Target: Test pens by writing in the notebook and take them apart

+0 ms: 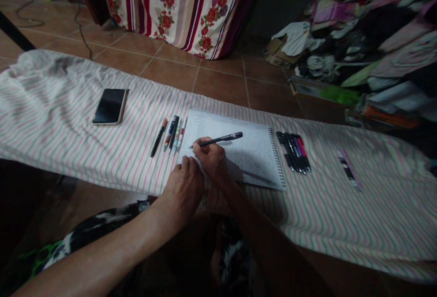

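My right hand [209, 156] is closed round a black pen [218, 140], its tip touching the left part of a spiral notebook [252, 151] that lies open on a striped cloth [68, 137]. My left hand [182, 187] rests on the notebook's lower left corner, fingers curled down, pressing the page. Several pens [170, 134] lie in a row just left of the notebook. Another bunch of dark pens [293, 151] lies just right of the spiral binding.
A black phone [109, 106] lies face up on the cloth at the left. A single patterned pen [348, 169] lies farther right. Beyond the cloth are a brown tiled floor [218, 78], a floral curtain [184, 5] and a heap of clothes [368, 37] at the right.
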Motion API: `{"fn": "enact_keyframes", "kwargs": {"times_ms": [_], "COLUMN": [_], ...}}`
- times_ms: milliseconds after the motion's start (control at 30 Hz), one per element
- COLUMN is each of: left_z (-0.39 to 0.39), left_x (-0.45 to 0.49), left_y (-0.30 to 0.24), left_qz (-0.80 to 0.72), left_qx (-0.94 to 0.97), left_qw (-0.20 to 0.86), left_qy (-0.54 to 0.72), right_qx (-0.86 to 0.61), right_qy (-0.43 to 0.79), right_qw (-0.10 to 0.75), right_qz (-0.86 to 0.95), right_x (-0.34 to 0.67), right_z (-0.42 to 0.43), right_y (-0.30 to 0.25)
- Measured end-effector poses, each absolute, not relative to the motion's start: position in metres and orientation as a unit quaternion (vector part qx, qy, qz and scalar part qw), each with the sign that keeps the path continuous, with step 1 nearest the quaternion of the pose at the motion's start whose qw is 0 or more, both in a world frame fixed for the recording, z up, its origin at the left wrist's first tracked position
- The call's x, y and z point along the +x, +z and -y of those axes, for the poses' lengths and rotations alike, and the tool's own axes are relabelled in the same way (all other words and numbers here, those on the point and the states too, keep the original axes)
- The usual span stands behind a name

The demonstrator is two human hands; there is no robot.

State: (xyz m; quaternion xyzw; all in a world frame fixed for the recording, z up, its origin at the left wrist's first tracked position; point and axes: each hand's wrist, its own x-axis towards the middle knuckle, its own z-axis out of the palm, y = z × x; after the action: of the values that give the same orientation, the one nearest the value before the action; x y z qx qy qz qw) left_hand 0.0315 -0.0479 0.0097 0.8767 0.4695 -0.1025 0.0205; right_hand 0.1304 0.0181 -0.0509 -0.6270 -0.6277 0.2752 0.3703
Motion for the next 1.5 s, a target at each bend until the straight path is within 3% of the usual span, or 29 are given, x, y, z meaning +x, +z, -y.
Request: {"fn": "enact_keyframes", "kwargs": {"times_ms": [367,667,900,1100,1167,1333,1500], "left_z": [0.050,0.049,0.044,0.045,0.045,0.045,0.043], "left_x": [0.030,0.028,0.025,0.027,0.029,0.039,0.052], "left_y": [0.008,0.006,0.014,0.015,0.016,0.020,0.026], "left_qz": [-0.467,-0.470,-0.522,-0.539,-0.547,-0.503,-0.449], "left_qx": [0.879,0.880,0.851,0.832,0.804,0.616,0.412], "left_qw": [0.003,0.034,0.056,0.057,0.120,0.444,0.653], "left_qy": [-0.098,-0.054,0.011,0.120,0.201,0.412,0.449], "right_qx": [-0.633,-0.588,-0.614,-0.613,-0.595,-0.547,-0.552], "right_qy": [0.262,0.384,0.233,0.175,0.139,0.045,-0.048], "right_qw": [0.353,0.476,0.416,0.395,0.396,0.386,0.338], "right_qz": [0.637,0.529,0.630,0.661,0.685,0.742,0.760], "right_x": [0.129,0.133,0.140,0.149,0.151,0.163,0.176], "right_z": [-0.018,-0.019,-0.018,-0.015,-0.012,-0.006,0.000], "right_y": [-0.050,-0.041,-0.024,-0.019,-0.018,-0.016,-0.014]}}
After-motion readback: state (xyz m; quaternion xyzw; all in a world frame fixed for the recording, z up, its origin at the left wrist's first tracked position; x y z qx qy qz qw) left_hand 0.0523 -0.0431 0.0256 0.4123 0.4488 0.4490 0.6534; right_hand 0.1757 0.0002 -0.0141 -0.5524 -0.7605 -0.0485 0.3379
